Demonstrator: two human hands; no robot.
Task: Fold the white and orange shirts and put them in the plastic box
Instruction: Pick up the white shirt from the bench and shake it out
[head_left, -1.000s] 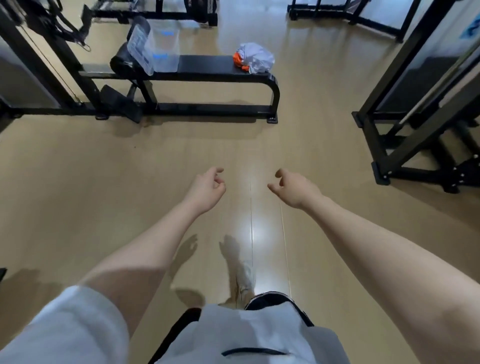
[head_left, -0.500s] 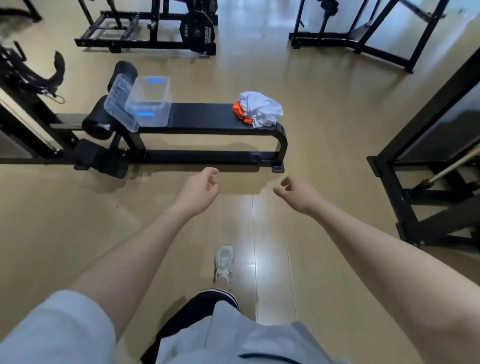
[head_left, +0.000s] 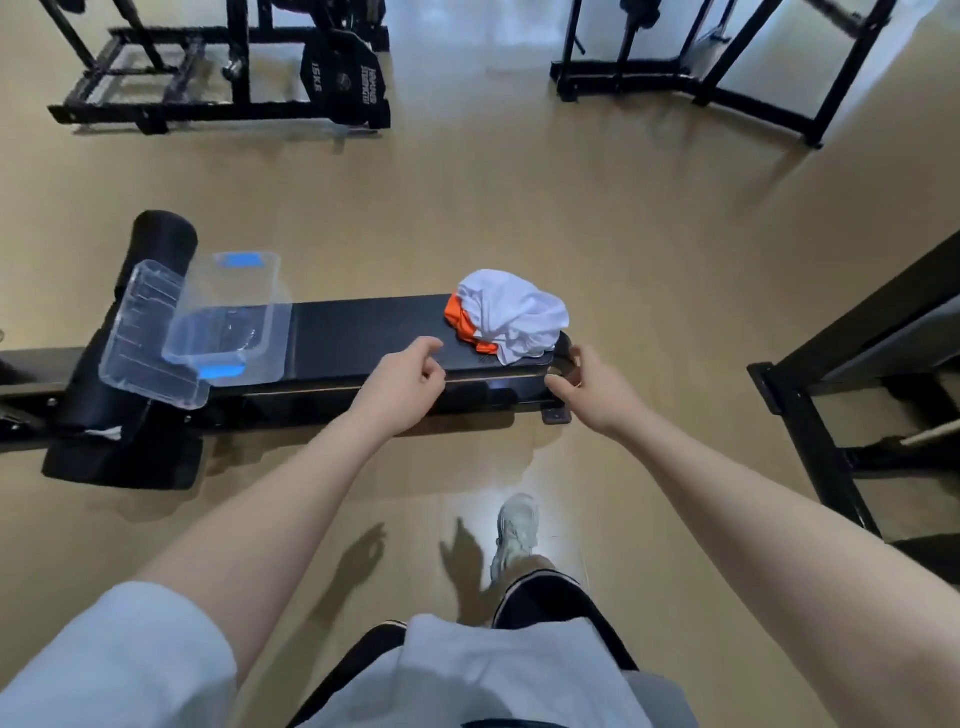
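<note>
Lying crumpled at the right end of the bench (head_left: 363, 332), the white shirt (head_left: 519, 312) sits bunched on top of the orange shirt (head_left: 462, 325), of which only a strip shows along the left and lower edge of the heap — neither is folded yet. What has changed over the last second is my distance: the bench was far off across the floor and now it runs right in front of me, with the pile just beyond my fingertips. My left hand (head_left: 400, 387) hovers over the near edge of the bench, fingers loosely curled and holding nothing; my right hand (head_left: 597, 389) hangs just off the bench's right end, below the heap, also relaxed and empty. Neither touches the cloth. Further left on the same bench stands the plastic box (head_left: 228, 312), open, with its clear lid (head_left: 145, 338) leaning against its left side, well apart from the shirts. Around it are the pale wooden floor (head_left: 623, 234) and black gym frames (head_left: 218, 67), and my shoe (head_left: 514, 525) is mid-step below. I judge the approach nearly done — the next thing is to take hold of the white shirt and spread it, since the bench offers only a narrow surface for folding.
</note>
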